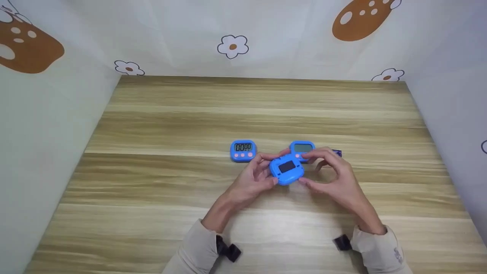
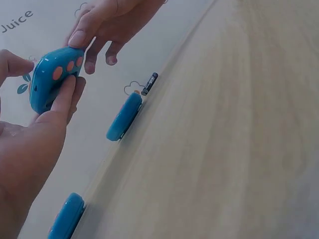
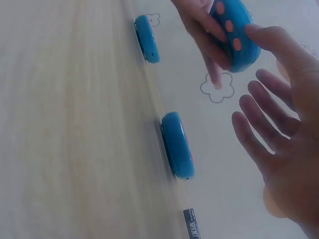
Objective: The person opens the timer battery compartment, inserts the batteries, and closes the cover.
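My left hand [image 1: 249, 182] grips a blue timer [image 1: 291, 177] between thumb and fingers, its back with a black rectangle turned up toward the head camera. Three pink buttons on the held timer's [image 2: 45, 82] front show in the left wrist view. The thumb of my right hand [image 1: 338, 179] touches the timer's corner. In the right wrist view the other fingers [image 3: 269, 132] of that hand are loosely spread, apart from the timer. Just beyond the hands lies a second blue timer [image 1: 303, 147] with a blank screen, partly covered by the right hand and the held timer.
Left of the blank timer lies a third blue timer [image 1: 243, 150] reading 00:00. A small dark battery [image 2: 149, 83] lies beyond the right fingers. Everything rests on a wood-grain table [image 1: 171, 114] enclosed by pale patterned sheets [image 1: 182, 38] at the back and sides.
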### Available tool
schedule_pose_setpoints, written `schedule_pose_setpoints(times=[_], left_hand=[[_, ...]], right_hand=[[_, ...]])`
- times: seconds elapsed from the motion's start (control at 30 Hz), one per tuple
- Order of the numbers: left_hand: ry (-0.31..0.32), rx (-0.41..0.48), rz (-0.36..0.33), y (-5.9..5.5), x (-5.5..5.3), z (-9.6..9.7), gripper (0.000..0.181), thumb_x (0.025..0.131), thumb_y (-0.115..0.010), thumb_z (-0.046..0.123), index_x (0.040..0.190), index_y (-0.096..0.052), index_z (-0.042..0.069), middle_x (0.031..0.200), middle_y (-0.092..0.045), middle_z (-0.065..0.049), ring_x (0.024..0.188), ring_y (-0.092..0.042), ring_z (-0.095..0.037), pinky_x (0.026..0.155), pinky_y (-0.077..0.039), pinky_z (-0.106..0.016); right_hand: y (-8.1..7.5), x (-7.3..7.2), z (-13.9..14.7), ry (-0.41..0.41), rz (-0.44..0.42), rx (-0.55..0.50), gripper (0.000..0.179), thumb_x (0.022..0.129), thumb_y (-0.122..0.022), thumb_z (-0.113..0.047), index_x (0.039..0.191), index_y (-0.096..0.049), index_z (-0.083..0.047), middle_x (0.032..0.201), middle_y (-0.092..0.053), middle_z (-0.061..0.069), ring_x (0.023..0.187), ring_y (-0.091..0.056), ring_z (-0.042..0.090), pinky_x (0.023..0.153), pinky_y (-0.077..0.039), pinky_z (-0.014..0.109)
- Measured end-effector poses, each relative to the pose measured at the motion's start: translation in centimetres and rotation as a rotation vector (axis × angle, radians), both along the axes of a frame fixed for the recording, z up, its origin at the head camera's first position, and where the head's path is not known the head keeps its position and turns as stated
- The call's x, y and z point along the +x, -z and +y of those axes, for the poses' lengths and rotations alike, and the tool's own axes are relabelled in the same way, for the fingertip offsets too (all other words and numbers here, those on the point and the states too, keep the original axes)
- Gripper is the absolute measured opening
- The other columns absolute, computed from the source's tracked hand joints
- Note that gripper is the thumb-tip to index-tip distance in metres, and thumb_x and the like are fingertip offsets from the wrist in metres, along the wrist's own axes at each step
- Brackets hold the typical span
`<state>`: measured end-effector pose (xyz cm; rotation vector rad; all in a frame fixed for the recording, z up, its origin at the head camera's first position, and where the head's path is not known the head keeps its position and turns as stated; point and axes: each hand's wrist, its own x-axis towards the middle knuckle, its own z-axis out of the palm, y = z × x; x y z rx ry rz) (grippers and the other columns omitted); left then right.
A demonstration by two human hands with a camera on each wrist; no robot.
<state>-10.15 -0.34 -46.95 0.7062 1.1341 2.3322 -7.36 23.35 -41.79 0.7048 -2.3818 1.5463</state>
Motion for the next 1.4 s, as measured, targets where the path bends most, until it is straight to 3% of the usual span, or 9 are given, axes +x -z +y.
schedule_pose_setpoints(times=[0.23,0.5,0.63,0.8,0.93,1.03,1.13,1.27,1.4], left_hand=[[-0.125,-0.132,0.04,0.0,0.0,0.1,0.072,0.079,-0.076,-0.009,0.139,-0.037,0.001,0.144,-0.037,-0.02,0.125,-0.05,-0.038,0.098,-0.049,-0.044],[-0.276,-0.379,0.193,-0.3,0.3,0.6,0.075,0.07,-0.084,-0.007,0.137,-0.051,0.005,0.131,-0.04,-0.01,0.118,-0.058,-0.023,0.094,-0.051,-0.039],[-0.295,-0.453,0.227,-1.6,0.7,0.6,0.071,0.07,-0.086,-0.003,0.133,-0.053,0.001,0.126,-0.041,-0.008,0.115,-0.059,-0.019,0.095,-0.051,-0.037],[-0.274,-0.433,0.243,-2.5,0.9,0.5,0.068,0.071,-0.085,-0.003,0.131,-0.052,-0.001,0.128,-0.042,-0.011,0.115,-0.058,-0.022,0.098,-0.049,-0.039],[-0.17,-0.411,0.194,-1.9,0.9,0.4,0.07,0.076,-0.081,-0.003,0.134,-0.044,0.004,0.132,-0.045,-0.011,0.116,-0.055,-0.022,0.098,-0.048,-0.04],[-0.018,-0.311,0.076,-0.9,0.9,0.6,0.062,0.086,-0.071,-0.003,0.135,-0.033,0.005,0.136,-0.049,-0.016,0.114,-0.059,-0.03,0.09,-0.053,-0.046],[0.07,-0.194,-0.051,0.0,1.0,1.0,0.051,0.095,-0.06,0.0,0.134,-0.028,0.005,0.134,-0.052,-0.022,0.107,-0.062,-0.042,0.075,-0.059,-0.047],[0.038,-0.135,-0.16,0.5,1.2,1.5,0.043,0.098,-0.056,0.005,0.135,-0.034,0.005,0.13,-0.055,-0.026,0.102,-0.064,-0.045,0.058,-0.059,-0.036],[0.003,-0.101,-0.23,0.5,1.4,1.8,0.043,0.096,-0.059,0.004,0.134,-0.039,0.006,0.127,-0.056,-0.028,0.098,-0.065,-0.043,0.053,-0.056,-0.03]], right_hand=[[0.1,0.0,-0.1,0.022,-0.072,-0.049,0.031,0.08,-0.078,0.005,0.109,-0.068,-0.001,0.105,-0.068,0.01,0.097,-0.06,0.025,0.073,-0.053,0.033],[0.2,0.3,-0.4,-0.112,-0.124,0.039,0.066,0.073,-0.086,-0.004,0.132,-0.057,-0.003,0.125,-0.061,0.008,0.111,-0.055,0.033,0.08,-0.054,0.041],[0.2,0.4,-0.4,-0.086,-0.141,0.061,0.067,0.073,-0.087,-0.007,0.132,-0.057,-0.004,0.126,-0.06,0.007,0.112,-0.055,0.031,0.082,-0.053,0.042],[0.3,0.5,-0.3,-0.077,-0.119,0.08,0.065,0.072,-0.087,-0.006,0.13,-0.058,-0.002,0.124,-0.061,0.007,0.111,-0.056,0.029,0.082,-0.054,0.043],[0.5,0.5,-0.6,-0.078,-0.068,0.098,0.065,0.068,-0.09,-0.005,0.125,-0.061,-0.003,0.123,-0.061,0.007,0.108,-0.055,0.028,0.08,-0.053,0.041],[0.7,0.6,-0.9,-0.094,-0.059,0.128,0.064,0.066,-0.09,-0.005,0.124,-0.062,-0.006,0.123,-0.059,0.007,0.109,-0.053,0.026,0.085,-0.051,0.039],[0.9,0.6,-1.3,-0.111,-0.052,0.148,0.064,0.066,-0.09,-0.005,0.124,-0.062,-0.007,0.122,-0.057,0.006,0.11,-0.052,0.024,0.088,-0.05,0.038],[1.1,0.6,-1.6,-0.119,-0.034,0.151,0.065,0.066,-0.091,-0.008,0.123,-0.061,-0.006,0.121,-0.056,0.005,0.106,-0.053,0.025,0.085,-0.05,0.036],[1.1,0.5,-1.7,-0.129,-0.029,0.139,0.065,0.067,-0.091,-0.007,0.124,-0.06,-0.006,0.122,-0.055,0.005,0.104,-0.053,0.027,0.084,-0.052,0.038]])
